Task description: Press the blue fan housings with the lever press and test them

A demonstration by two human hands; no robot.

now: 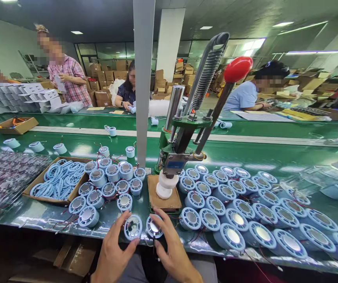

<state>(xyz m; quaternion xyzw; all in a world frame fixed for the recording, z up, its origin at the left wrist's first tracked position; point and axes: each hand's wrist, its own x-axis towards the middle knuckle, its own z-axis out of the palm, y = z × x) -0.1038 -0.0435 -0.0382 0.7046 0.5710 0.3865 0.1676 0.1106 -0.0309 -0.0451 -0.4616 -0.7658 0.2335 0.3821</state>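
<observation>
My left hand (114,245) curves its thumb and fingers around the edge of a light-blue plastic ring (133,237) near the bench's front edge. Just to the right, my right hand (171,245) has its fingers and thumb about a light-blue round housing (154,227) with a silvery disc in its top. Ring and housing are side by side, slightly apart. Behind them stands a green hand press (183,135) with a red-knobbed lever (238,69). Its white round pressing head (167,184) sits over a brown pad (154,188).
Several similar housings (233,236) stand in rows on the right, with thin wires. More housings (109,190) cluster left, beside a cardboard box (65,203) of blue rings. A grey post (143,78) rises behind. People (241,94) work across the green conveyor (122,135).
</observation>
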